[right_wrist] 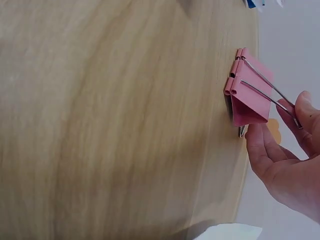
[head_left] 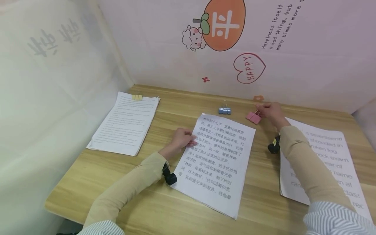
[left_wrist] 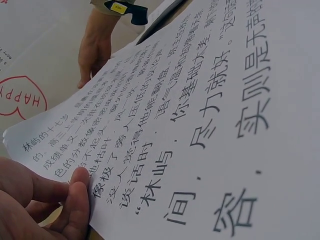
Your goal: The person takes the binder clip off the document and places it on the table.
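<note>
The middle stack of paper [head_left: 215, 163], printed with large Chinese characters, lies tilted on the wooden table. My left hand [head_left: 182, 138] pinches its left edge; in the left wrist view the thumb and fingers [left_wrist: 77, 210] meet at the sheet's border. At the table's back, my right hand [head_left: 271, 111] holds a pink binder clip [head_left: 253, 117] by a wire handle. The right wrist view shows the clip [right_wrist: 255, 92] with its wire handle between thumb and fingers, its spine turned away from the hand. A blue binder clip [head_left: 225, 111] rests just behind the middle stack.
At the left lies a stack of printed pages [head_left: 123, 124] with a yellow binder clip [head_left: 136, 97] on its top edge. Large English print covers another stack [head_left: 326, 153] under my right forearm. A decorated white wall covering [head_left: 176, 65] rises behind the table [head_left: 141, 192].
</note>
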The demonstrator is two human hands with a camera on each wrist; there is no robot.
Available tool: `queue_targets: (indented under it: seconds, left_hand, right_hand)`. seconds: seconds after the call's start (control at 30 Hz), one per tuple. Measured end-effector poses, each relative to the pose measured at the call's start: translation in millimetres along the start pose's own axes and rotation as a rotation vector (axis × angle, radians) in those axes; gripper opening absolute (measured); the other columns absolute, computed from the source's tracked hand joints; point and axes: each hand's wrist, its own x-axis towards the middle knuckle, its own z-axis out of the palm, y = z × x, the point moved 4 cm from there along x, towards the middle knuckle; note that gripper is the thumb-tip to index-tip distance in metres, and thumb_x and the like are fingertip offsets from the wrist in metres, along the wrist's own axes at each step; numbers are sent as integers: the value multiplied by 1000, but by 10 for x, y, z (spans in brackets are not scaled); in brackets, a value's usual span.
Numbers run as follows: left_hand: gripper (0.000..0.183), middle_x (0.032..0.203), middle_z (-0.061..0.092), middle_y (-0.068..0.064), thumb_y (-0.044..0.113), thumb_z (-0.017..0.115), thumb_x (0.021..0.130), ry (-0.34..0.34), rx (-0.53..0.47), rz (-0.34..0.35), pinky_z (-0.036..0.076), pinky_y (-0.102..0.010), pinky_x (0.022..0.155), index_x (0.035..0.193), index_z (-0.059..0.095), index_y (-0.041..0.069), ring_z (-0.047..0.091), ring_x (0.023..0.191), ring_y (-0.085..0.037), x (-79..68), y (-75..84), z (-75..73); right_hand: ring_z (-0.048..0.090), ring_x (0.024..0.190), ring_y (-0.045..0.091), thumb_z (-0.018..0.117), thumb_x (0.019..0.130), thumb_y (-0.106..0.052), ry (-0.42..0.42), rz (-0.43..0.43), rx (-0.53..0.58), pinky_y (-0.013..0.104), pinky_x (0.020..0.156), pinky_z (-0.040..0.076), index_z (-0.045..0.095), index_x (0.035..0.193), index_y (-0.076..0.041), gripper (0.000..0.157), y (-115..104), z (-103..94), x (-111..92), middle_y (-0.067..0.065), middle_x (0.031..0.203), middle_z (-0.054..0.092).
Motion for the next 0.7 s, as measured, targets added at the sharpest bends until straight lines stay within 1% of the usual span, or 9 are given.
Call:
queue_targets:
  seconds: [0.07,0.17,0.3,0.37,0.43,0.53,0.57,0.63,0.7]
  left_hand:
    - [32,104,66,-25,-1,59,88,-12,-10,-5,53,-15,53,120,57,-7,63,56,-6,7,1,31]
    - [29,105,65,-26,-2,56,89,-32,-34,-12,54,-16,56,118,58,-8,65,59,-7,12,-1,102]
    - [32,106,64,-26,-6,53,88,-47,-77,1,56,-17,62,119,56,-10,66,64,-8,-2,-4,236]
    - [33,107,63,-25,-7,52,87,-47,-89,17,56,-17,63,120,55,-10,66,66,-9,-24,-3,304]
    - [33,106,64,-24,-8,53,86,-43,-88,37,55,-16,63,119,57,-10,65,67,-9,-54,-2,362]
    - [37,108,63,-23,-8,53,85,-29,-77,66,55,-17,64,122,55,-9,63,67,-9,-100,7,406]
    - [39,110,62,-22,-8,53,86,-20,-61,84,55,-17,65,125,54,-8,63,69,-10,-106,13,397]
    - [45,114,60,-21,-8,54,84,8,-24,121,56,-19,67,129,52,-6,62,71,-11,-95,45,307]
    - [47,115,59,-21,-7,53,84,75,-18,152,56,-20,64,131,50,-4,61,69,-11,-37,90,118]
  right_hand:
    - [59,66,-7,51,97,-31,0,-6,-23,14,66,52,56,116,18,53,10,-20,-7,-7,79,66]
    - [59,67,-6,50,98,-33,1,-9,-91,16,68,52,58,115,16,52,30,-55,-15,7,89,69]
    - [58,71,-4,47,98,-37,0,1,-178,21,71,51,59,115,12,54,56,-86,-27,24,108,65]
    - [59,73,-3,47,98,-38,0,2,-198,25,74,52,60,116,11,54,52,-88,-34,27,113,62]
    - [60,73,-2,48,98,-38,8,-1,-205,28,76,53,61,115,11,53,37,-80,-34,28,114,63]
    - [59,71,-3,49,98,-34,16,-11,-196,26,74,54,61,113,11,50,2,-62,-21,27,110,65]
    - [59,70,-3,49,98,-33,18,-15,-195,24,72,53,61,113,12,48,-9,-56,-13,26,107,65]
    - [57,67,-4,50,98,-30,19,-16,-179,19,67,52,61,112,13,47,-21,-43,6,23,101,68]
    - [57,66,-4,50,97,-29,20,-19,-173,17,65,51,61,111,13,46,-28,-31,23,22,97,69]
